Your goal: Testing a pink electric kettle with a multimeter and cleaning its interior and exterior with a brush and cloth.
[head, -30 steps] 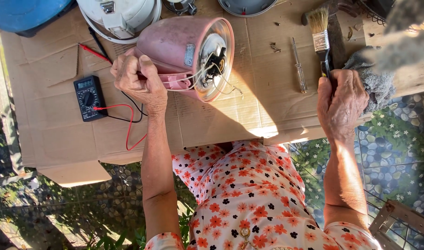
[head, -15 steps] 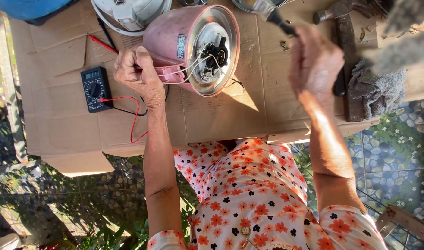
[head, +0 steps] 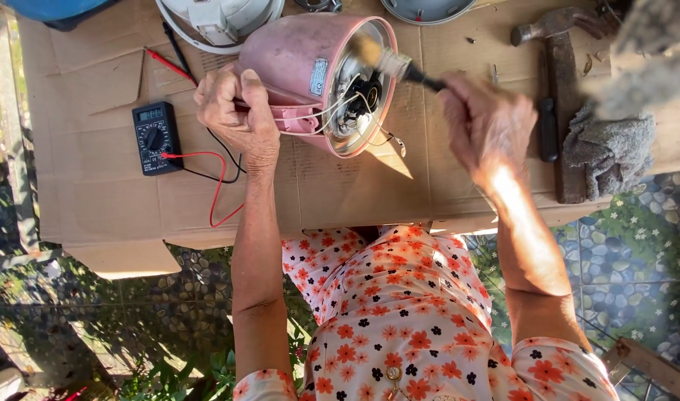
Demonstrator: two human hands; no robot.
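left hand [head: 232,111]: fingers clamped on pink appliance shell [head: 295,67], tipped sideways | right hand [head: 485,126]: fingers closed around paintbrush [head: 395,65], bristles at open base, handle pointing right

Person's body seen from above: bare left hand [head: 232,111] and bare right hand [head: 485,126], forearms uncovered; short-sleeved white cotton garment [head: 399,312] printed with orange flowers and small black blossoms, small pendant at the neckline
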